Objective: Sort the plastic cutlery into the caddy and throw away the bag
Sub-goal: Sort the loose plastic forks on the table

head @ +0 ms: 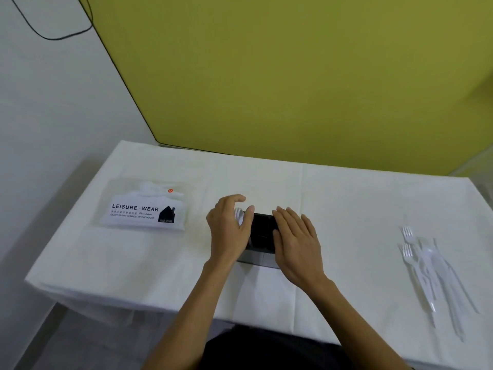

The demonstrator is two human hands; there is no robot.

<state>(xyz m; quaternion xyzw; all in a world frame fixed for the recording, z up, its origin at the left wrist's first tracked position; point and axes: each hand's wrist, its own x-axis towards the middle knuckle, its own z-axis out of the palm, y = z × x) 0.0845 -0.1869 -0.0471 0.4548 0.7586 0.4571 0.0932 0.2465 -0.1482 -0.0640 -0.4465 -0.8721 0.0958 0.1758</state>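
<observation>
Broadly, the job looks partly done. A table [333, 188] under a white cloth carries everything, and the person stands at its near edge with both arms reaching to the middle.

On the left lies the bag [144, 206], flat, printed LEISURE WEAR, well apart from the hands. It still has something white inside near its top; whether that is more cutlery I cannot tell. It has not been thrown away, and no bin shows.

At the centre stands the black caddy [262, 231], with dark compartments that mostly look empty from above. The left hand [230, 231] sits at its left side, fingers curled and loosely parted, with a few white pieces [239, 216] just behind the thumb. They seem to stand in the left compartment, though the blur leaves it unclear whether the hand pinches them or has let go. The right hand [296, 240] is flat, fingers together and spread over the caddy's right edge, holding nothing, probably steadying it.

Far right, a loose pile of forks [408, 249] and longer white pieces [442, 276] lies on the cloth, well apart from the caddy.

So I judge one small batch placed, the right-hand pile still to sort, then the bag to empty if need be and discard.
</observation>
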